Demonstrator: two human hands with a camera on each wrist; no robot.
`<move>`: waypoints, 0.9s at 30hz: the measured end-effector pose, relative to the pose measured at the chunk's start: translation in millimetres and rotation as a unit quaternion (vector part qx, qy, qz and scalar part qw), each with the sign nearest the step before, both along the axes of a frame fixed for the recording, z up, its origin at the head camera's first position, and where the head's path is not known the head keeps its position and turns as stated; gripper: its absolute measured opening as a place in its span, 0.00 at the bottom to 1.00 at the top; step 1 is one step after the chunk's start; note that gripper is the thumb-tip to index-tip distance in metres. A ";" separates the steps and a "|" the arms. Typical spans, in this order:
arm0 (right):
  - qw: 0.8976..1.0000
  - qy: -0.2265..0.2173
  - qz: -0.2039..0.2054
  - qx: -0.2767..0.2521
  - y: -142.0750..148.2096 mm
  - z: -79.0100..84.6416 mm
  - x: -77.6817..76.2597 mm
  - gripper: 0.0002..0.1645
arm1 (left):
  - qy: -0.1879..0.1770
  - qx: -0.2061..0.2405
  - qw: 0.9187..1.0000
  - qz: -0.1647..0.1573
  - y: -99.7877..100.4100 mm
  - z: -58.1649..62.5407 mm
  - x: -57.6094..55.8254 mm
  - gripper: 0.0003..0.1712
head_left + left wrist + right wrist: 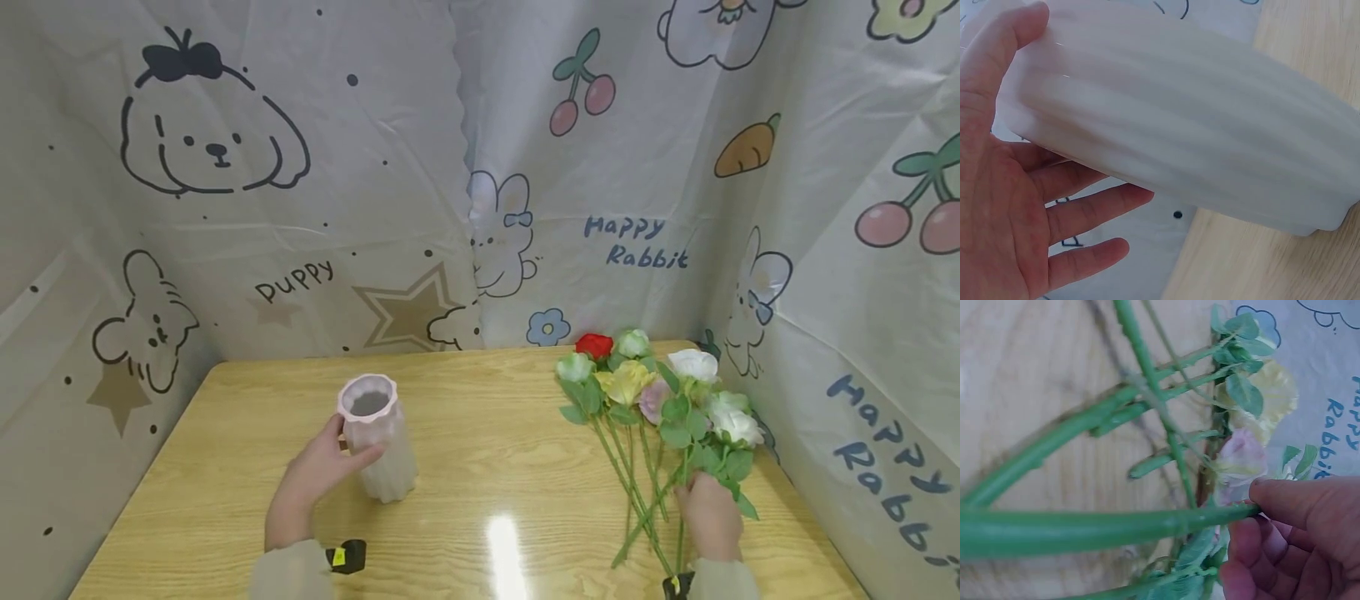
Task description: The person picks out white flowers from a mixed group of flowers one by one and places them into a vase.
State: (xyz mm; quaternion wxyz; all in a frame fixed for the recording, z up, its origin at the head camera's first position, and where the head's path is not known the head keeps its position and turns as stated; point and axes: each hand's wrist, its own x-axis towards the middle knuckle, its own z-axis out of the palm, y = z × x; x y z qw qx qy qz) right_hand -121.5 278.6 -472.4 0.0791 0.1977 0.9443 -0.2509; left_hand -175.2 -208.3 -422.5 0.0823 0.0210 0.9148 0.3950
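Note:
In the head view a white fluted vase [390, 467] with a pale pink scalloped rim stands left of the middle of the table. My left hand [326, 462] holds it near the top, thumb on the near side. The left wrist view shows the thumb [1022, 28] against the vase [1197, 125] and the other fingers along its opposite side, some lying off it. At the right, my right hand [712, 512] pinches a green rose stem [1147, 528] between thumb and fingers. Its bloom is among white roses [735, 421] beyond the hand; which one is unclear.
Other long-stemmed roses lie at the table's right: a red rose [594, 346], a yellow rose [626, 382], a lilac rose [654, 400] and pale green ones [576, 367]. Their stems [637, 500] cross beside the right hand. Printed cloth [405, 208] hangs behind the wooden table [480, 433].

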 end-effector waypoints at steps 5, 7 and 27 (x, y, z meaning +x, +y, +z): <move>1.000 0.016 -0.006 0.003 -3.2 6.9 -1.0 0.18 | 0.008 -0.008 1.000 -0.003 11.1 -0.8 -1.7 0.56; 1.000 0.023 -0.003 0.008 -5.5 10.6 -1.4 0.17 | 0.010 -0.009 1.000 -0.006 16.3 -1.6 -2.9 0.56; 0.974 0.214 0.072 0.028 -55.2 68.5 -35.8 0.13 | 0.033 0.006 0.999 -0.027 67.2 -6.6 -13.9 0.55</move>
